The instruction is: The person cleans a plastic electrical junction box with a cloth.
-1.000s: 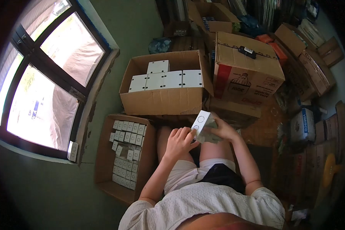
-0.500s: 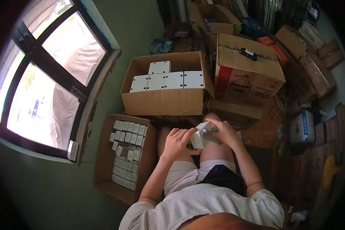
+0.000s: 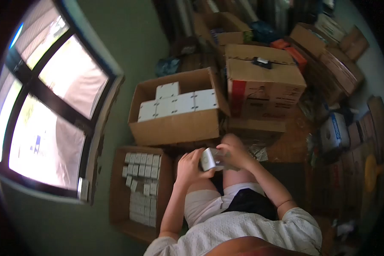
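Above my lap is a small white box (image 3: 208, 160) with a round mark on its face. My left hand (image 3: 189, 168) grips it from the left, thumb below and fingers over the top. At its other end, my right hand (image 3: 235, 155) has its fingers curled against the box, slightly blurred; the side there looks greyish. Beside my left leg stands an open carton (image 3: 118, 192) holding rows of similar small white boxes (image 3: 141, 170), some of them tilted around a gap.
Ahead is an open carton (image 3: 179, 130) of larger white boxes (image 3: 163, 106). To its right, a closed carton (image 3: 266, 81) has a small black object (image 3: 262, 63) on top. One white box (image 3: 83, 188) stands on the sill of the window at left. More cartons (image 3: 339, 77) pile up at right.
The camera view has shifted. Both hands and the small box are a little further left and lower in view, and the box has turned, showing more of its side.
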